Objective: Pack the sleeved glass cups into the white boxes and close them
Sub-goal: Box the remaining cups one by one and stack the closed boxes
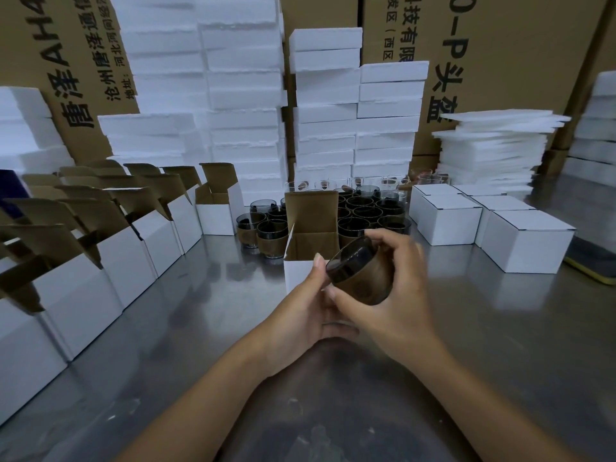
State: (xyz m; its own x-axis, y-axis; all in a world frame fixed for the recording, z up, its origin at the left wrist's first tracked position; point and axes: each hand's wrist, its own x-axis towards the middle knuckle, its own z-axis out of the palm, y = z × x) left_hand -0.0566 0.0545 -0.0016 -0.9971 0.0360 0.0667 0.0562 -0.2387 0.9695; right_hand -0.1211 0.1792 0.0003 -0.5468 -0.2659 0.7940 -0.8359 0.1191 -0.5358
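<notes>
The steel table (483,328) bears open white boxes (110,261) left, sleeved glass cups (366,211) centre, closed boxes (526,241) right.

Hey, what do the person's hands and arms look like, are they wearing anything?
The left hand and right hand are bare, with no gloves. Both forearms are uncovered as far as the picture reaches, with no sleeves in view. No rings, watch or bracelets show. The nails that are visible look unpainted.

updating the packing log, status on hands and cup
Right hand grips sleeved cup, tilted, in front of open box. Left hand against box front, thumb by cup rim. Cup not yet in. Nothing blocking.
</notes>
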